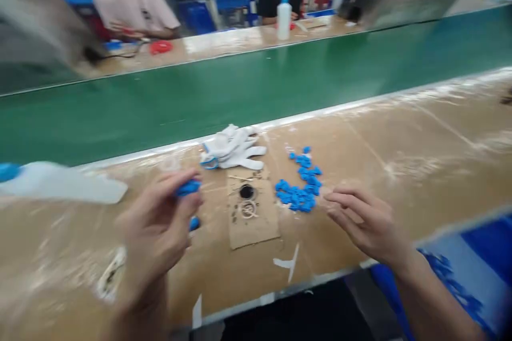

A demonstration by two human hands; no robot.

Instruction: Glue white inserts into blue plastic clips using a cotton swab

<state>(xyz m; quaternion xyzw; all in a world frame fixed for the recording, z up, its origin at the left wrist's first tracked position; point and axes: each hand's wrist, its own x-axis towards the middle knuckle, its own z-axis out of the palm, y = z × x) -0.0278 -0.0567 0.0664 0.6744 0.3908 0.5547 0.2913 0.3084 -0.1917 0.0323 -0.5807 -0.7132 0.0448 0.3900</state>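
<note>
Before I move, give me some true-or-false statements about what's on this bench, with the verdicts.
1. The left hand has a small blue piece in its grip. True.
2. The large white bottle with a blue cap stands upright. False: it lies on its side.
3. The white fabric gloves lie past the far end of the flat brown cardboard. True.
4. The cluster of small blue pieces is left of the cardboard. False: it is to the right.
5. The right hand is beside that cluster. True.
</note>
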